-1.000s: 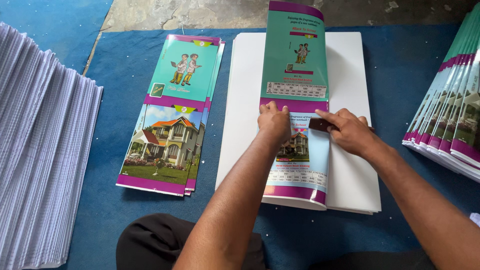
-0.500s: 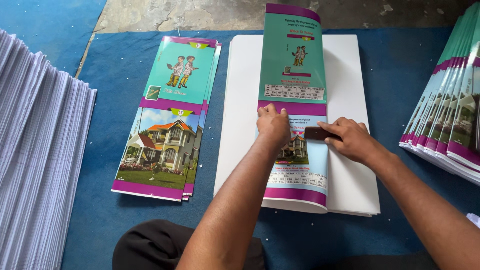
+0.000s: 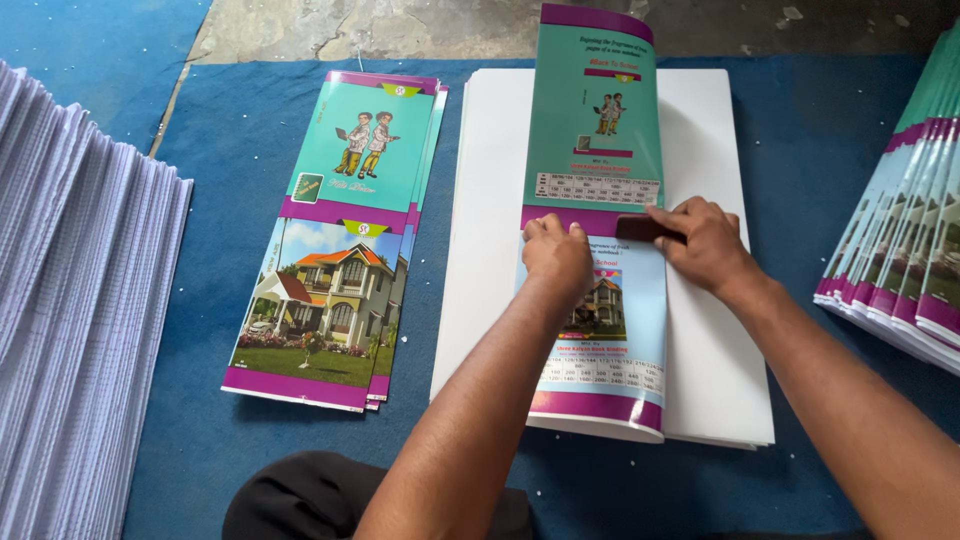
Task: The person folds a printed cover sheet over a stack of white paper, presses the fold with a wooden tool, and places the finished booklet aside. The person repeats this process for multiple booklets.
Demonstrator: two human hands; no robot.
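Observation:
A long printed cover sheet [image 3: 596, 140], teal above and pale blue below with purple bands, lies on a stack of white paper [image 3: 710, 330]. My left hand [image 3: 556, 253] presses flat on the cover at its middle purple band. My right hand [image 3: 704, 243] holds a small dark block [image 3: 640, 229] against that band, just right of my left hand. The cover's far half tilts up slightly from the fold line.
A small pile of the same covers [image 3: 345, 240] lies to the left on the blue mat [image 3: 240, 150]. A tall fanned stack of white sheets [image 3: 70, 330] fills the left edge. More covers [image 3: 905, 240] are fanned at the right. My dark-clothed knee [image 3: 290, 500] is at the bottom.
My right hand has slid the dark block a little along the fold band. My left hand stays pressed on the cover.

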